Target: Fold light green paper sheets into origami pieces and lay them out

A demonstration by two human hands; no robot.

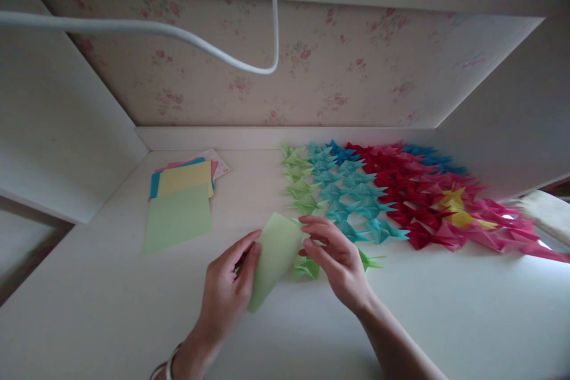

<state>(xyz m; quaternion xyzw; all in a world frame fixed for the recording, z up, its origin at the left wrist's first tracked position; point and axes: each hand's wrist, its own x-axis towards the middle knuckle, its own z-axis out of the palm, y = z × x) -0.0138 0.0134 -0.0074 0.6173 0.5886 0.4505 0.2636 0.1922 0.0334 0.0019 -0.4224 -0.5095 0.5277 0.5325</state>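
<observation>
Green paper [275, 261]: sits above the white desk [111, 314], pinched at one edge by the left hand [226, 279]. Has the half-curled right hand [338, 264] opposite; cannot tell whether gripped there.

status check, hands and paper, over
Left hand pinching pale green, four-sided paper sheet. Right hand at sheet's right edge, contact unclear. Bright green, pointed folded-paper figures close by, partly hidden by right hand.

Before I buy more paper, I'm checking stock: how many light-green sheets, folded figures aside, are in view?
2: a held sheet in the left hand, and a flat sheet at the near end of the paper pile. More may be hidden beneath it.
</observation>
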